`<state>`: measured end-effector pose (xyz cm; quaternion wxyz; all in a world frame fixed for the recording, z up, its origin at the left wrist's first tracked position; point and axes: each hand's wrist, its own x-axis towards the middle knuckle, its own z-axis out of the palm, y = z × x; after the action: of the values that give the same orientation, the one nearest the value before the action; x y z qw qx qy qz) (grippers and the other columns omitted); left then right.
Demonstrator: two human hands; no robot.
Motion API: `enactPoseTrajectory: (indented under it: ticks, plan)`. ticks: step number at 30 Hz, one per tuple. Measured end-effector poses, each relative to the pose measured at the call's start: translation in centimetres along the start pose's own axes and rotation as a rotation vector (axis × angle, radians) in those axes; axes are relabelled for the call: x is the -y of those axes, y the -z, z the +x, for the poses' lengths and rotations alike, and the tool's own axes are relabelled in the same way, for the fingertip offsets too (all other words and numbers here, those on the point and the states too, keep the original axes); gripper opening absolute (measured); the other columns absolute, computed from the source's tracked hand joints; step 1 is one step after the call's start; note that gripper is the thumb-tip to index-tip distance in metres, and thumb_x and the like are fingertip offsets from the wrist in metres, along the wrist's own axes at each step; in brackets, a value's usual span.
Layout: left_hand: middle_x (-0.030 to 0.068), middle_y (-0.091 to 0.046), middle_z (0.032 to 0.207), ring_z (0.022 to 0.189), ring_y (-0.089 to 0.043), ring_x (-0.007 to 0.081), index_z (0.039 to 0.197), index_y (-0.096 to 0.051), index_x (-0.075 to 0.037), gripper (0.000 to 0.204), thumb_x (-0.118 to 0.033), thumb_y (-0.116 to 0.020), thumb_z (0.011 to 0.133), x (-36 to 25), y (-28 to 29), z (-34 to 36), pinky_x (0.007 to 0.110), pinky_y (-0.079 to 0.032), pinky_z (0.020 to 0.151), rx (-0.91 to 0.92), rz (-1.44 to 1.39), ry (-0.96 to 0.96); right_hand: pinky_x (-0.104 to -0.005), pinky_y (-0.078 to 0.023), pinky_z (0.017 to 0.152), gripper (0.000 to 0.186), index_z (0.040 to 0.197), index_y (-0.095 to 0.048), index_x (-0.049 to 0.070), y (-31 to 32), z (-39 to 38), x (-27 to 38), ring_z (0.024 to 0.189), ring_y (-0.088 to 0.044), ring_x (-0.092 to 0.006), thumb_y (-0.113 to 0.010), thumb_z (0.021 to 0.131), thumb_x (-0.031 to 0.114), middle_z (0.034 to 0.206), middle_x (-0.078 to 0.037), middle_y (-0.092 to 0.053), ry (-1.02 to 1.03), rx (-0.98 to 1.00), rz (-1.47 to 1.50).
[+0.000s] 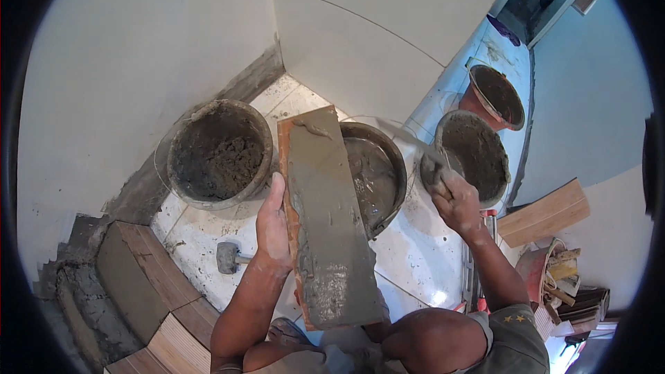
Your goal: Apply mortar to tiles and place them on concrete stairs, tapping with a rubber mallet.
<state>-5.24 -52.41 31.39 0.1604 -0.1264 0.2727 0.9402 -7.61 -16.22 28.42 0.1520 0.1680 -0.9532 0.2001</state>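
One wall (138, 41) is rising at the far left, and several wood-patterned tiles (156, 273) are lying at its foot, too cut off by the lower edge to count surely. Four buckets are standing on the white floor (415, 263). The first, a grey bucket (197, 135), is holding lumpy, dark mortar (239, 159). Just below it one mallet (227, 257) is lying, your left forearm hiding the end of its handle.

Your left hand (273, 228) is grasping one long tile (322, 215) by its left edge, thumb on the rim; the other fingers are mostly hidden. The tile is slanting above your lap at the centre, its upper face coated with grey mortar, and is blocking part of the second bucket (396, 173), which is containing wet slurry.

Your right hand (454, 201) is clenching the handle of one trowel (410, 137), whose blade is pointing up and left over the second bucket's rim. Beyond it the third bucket (460, 131), grey and smeared, is standing near the fourth, a tilted reddish bucket (478, 107).

Farther right, your forearm is partly covering a red-and-silver bar (490, 221); one loose wood-patterned plank (544, 215) is lying beside a reddish container (531, 270) of scraps.
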Motion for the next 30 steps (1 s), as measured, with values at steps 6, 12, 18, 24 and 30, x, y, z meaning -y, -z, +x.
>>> enactPoseTrajectory:
  ticks: [6, 12, 18, 24, 30]
  plan:
    - [0.0141, -0.064, 0.143, 0.127, -0.064, 0.0288, 0.154, -0.050, -0.006, 0.062, -0.052, -0.042, 0.113, 0.2, 0.0, 1.8, 0.046, -0.051, 0.110, 0.001, 0.118, -0.025, -0.0496, -0.054, 0.084, 0.039, 0.123, -0.067, 0.005, 0.1, 4.1, 4.0, 0.095, -0.066, -0.0492, -0.076, 0.090, 0.022, 0.104, -0.025, -0.070, -0.182, 0.188, 0.302]
    - [0.0143, -0.063, 0.144, 0.128, -0.064, 0.0302, 0.154, -0.050, -0.005, 0.064, -0.054, -0.038, 0.114, -0.6, 0.7, 5.4, 0.047, -0.050, 0.112, 0.036, 0.103, -0.121, -0.0499, -0.052, 0.084, 0.038, 0.120, -0.066, 0.003, 1.2, 4.2, 4.4, 0.093, -0.065, -0.0497, -0.076, 0.089, 0.022, 0.100, -0.026, -0.069, -0.152, 0.354, 0.423]
    - [0.0141, -0.068, 0.137, 0.120, -0.068, 0.0299, 0.148, -0.056, -0.005, 0.061, -0.053, -0.041, 0.113, -3.2, 1.6, 9.4, 0.046, -0.053, 0.107, -0.112, 0.090, -0.291, -0.0462, -0.054, 0.082, 0.038, 0.116, -0.067, 0.001, 2.6, 0.9, 3.6, 0.090, -0.067, -0.0457, -0.080, 0.088, 0.022, 0.097, -0.024, -0.069, -0.079, 0.505, 0.393]
    - [0.0126, -0.064, 0.143, 0.128, -0.063, 0.0303, 0.150, -0.054, -0.005, 0.061, -0.052, -0.039, 0.114, -6.5, 4.3, 11.2, 0.044, -0.048, 0.113, -0.147, 0.121, -0.432, -0.0480, -0.056, 0.077, 0.033, 0.113, -0.070, 0.006, 4.3, -0.5, 1.3, 0.090, -0.069, -0.0413, -0.079, 0.084, 0.019, 0.096, -0.017, -0.069, 0.021, 0.507, 0.138]
    - [0.0125, -0.064, 0.144, 0.131, -0.061, 0.0310, 0.150, -0.054, -0.005, 0.063, -0.054, -0.038, 0.114, -8.2, 6.4, 9.5, 0.046, -0.046, 0.115, -0.184, 0.101, -0.613, -0.0486, -0.058, 0.076, 0.041, 0.126, -0.071, 0.013, 4.7, -1.0, 3.1, 0.088, -0.071, -0.0372, -0.076, 0.087, 0.024, 0.100, -0.011, -0.070, -0.019, 0.399, -0.144]
